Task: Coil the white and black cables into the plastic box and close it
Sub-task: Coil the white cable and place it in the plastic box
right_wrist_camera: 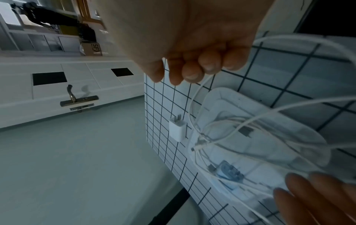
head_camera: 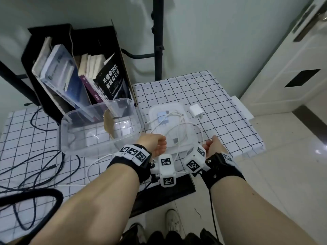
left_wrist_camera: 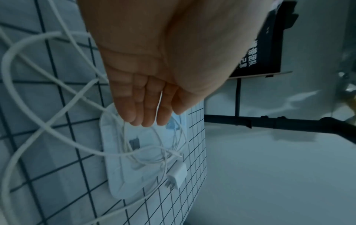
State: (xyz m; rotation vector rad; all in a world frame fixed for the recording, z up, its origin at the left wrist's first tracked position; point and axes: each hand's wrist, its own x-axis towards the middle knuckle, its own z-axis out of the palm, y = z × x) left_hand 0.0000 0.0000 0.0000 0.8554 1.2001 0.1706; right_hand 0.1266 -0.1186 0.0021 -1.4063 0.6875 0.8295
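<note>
Both hands over the box lid, white cable strung between them; clear box open and empty of cables.

Right hand (right_wrist_camera: pixel 192 45): fingers curled, pinching the white cable (head_camera: pixel 178 138). Left hand (left_wrist_camera: pixel 154 68): fingers straight and together, a thin strand of the cable running across them; grip cannot be confirmed. Cable loops lie tangled on the lid (head_camera: pixel 190 128), which rests flat on the gridded table (head_camera: pixel 221 103) just right of the plastic box (head_camera: pixel 99 126). A blue adapter (head_camera: pixel 161 118) sits on the lid; 1 white charger plug (head_camera: pixel 195 111) lies just beside it. Black cables (head_camera: pixel 40 167) sprawl on the table left of the box. Books (head_camera: pixel 99 76) stand in a black crate behind.
</note>
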